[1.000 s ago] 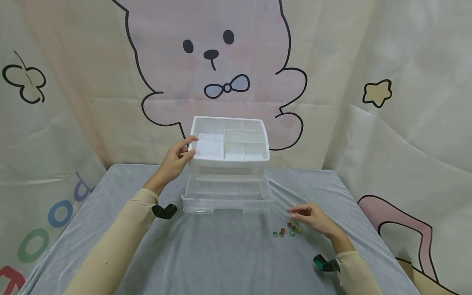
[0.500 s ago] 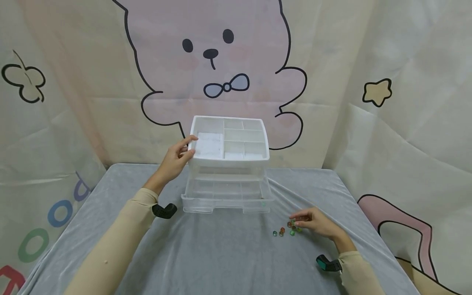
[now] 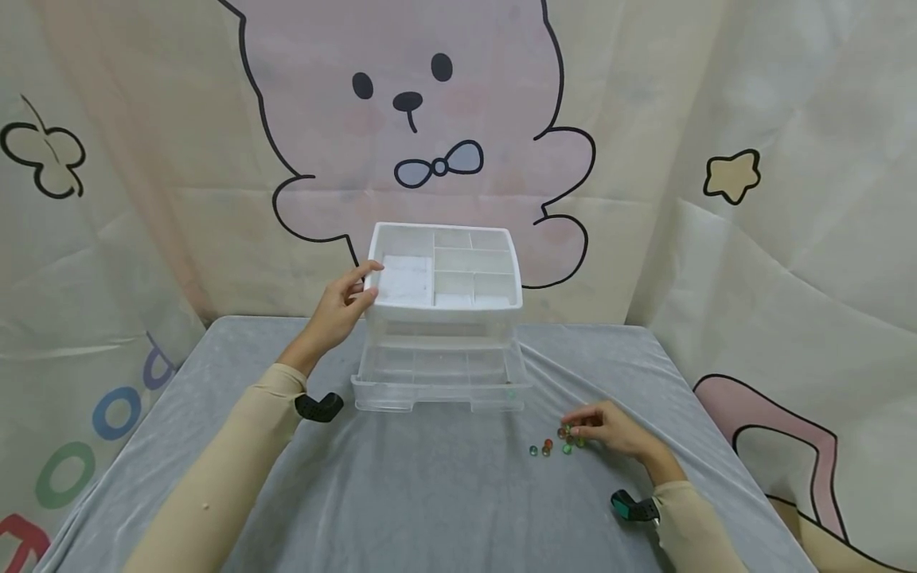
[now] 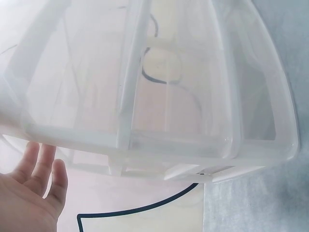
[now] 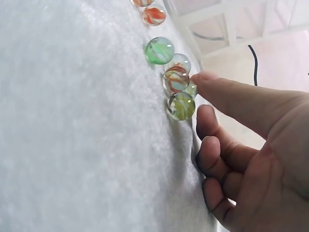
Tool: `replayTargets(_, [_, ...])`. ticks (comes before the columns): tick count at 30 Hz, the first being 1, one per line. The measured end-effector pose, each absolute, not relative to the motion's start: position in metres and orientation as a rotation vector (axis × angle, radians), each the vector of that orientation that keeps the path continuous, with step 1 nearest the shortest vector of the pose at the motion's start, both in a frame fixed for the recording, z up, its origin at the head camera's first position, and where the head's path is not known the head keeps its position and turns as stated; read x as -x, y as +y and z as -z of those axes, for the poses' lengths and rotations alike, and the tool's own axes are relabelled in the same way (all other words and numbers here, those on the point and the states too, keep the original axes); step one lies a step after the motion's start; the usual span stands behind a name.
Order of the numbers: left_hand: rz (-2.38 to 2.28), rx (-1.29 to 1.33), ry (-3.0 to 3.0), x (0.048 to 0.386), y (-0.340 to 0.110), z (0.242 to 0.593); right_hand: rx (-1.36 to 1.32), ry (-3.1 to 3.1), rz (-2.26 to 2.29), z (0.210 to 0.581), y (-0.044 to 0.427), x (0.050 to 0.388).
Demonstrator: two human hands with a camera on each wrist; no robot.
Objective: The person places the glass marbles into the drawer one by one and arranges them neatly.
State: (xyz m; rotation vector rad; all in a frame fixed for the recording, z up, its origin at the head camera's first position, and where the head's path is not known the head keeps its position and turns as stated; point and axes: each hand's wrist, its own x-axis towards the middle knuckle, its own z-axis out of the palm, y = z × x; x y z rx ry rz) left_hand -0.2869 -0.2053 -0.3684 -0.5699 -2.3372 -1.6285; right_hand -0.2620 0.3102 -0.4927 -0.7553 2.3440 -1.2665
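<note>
A clear plastic drawer organizer [image 3: 444, 326] with a white divided top tray [image 3: 407, 282] stands on the cloth, its lower drawer [image 3: 440, 395] pulled out toward me. My left hand [image 3: 337, 312] grips the tray's left edge; the left wrist view shows several of its fingertips [image 4: 58, 166] against the organizer's side. To the organizer's right, my right hand [image 3: 614, 430] is down at a cluster of glass marbles [image 3: 548, 450]. Thumb and forefinger come together at a yellow-green marble [image 5: 191, 90], while the other fingers are curled. The forefinger is mostly hidden behind the thumb.
Grey cloth [image 3: 430, 493] with soft folds covers the table. Loose orange [image 5: 154, 15] and green [image 5: 160, 50] marbles lie close to the right fingertips. Small coloured spots show at the drawer's right end. A printed curtain [image 3: 616, 199] hangs behind the table.
My right hand has lowered from just above the marbles to the cluster, fingertips now among them. The left hand keeps its hold on the tray edge, and the view tilts slightly.
</note>
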Motion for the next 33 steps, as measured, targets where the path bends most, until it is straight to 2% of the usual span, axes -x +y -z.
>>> replayTargets(19, [1.630,0.554,-2.330,0.286,-0.204,0.369,0.756,2.369,1.225,0.494,0.310,0.267])
replayTargets(33, [1.657,0.539,-2.334,0.286,-0.204,0.369,0.645,2.345,1.222,0.495,0.309,0.271])
